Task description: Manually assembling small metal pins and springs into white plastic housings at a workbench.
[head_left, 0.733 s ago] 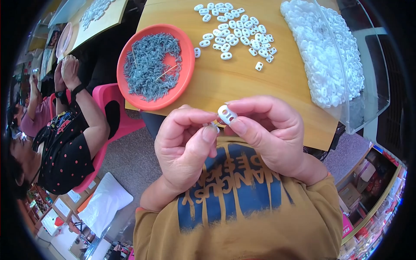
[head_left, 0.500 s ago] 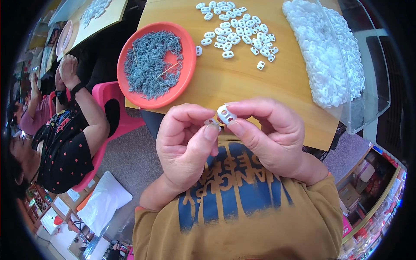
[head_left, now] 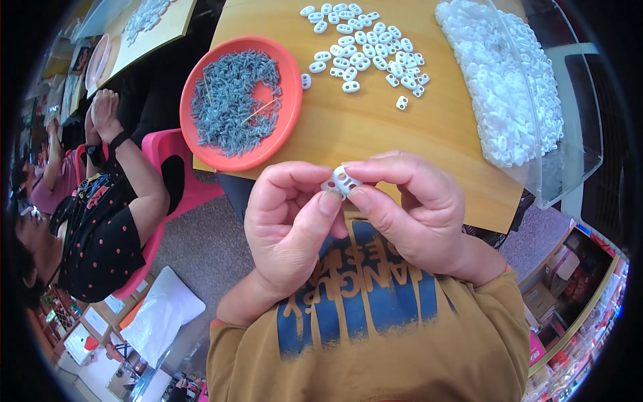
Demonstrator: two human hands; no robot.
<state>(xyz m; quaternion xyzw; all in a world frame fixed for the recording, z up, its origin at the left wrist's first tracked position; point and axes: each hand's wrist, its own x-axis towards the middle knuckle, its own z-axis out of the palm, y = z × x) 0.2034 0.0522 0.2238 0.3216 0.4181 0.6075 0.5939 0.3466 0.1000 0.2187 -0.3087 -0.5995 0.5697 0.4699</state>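
Note:
In front of my chest, my left hand (head_left: 287, 218) pinches a small whitish plastic piece (head_left: 329, 185) with holes, mostly covered by thumb and fingertip. My right hand (head_left: 416, 211) grips a white oval two-hole cord lock part (head_left: 344, 177) between thumb and forefinger. The two pieces touch or overlap; whether one sits inside the other, I cannot tell. Beyond my hands, several similar white two-hole pieces (head_left: 362, 50) lie scattered on the wooden table (head_left: 348, 127). To the left, a red plate (head_left: 293, 110) bears a heap of small grey springs (head_left: 231, 100) and two thin sticks.
A transparent box (head_left: 589, 164) full of white plastic pieces (head_left: 499, 87) stands at the table's right. On the left another person (head_left: 100, 208) sits on a pink chair (head_left: 157, 151), beside a second table (head_left: 157, 37) with white pieces. A white bag (head_left: 164, 311) lies lower left.
The right hand has shifted slightly left, bringing its oval part against the left hand's piece. A gap between the two has closed.

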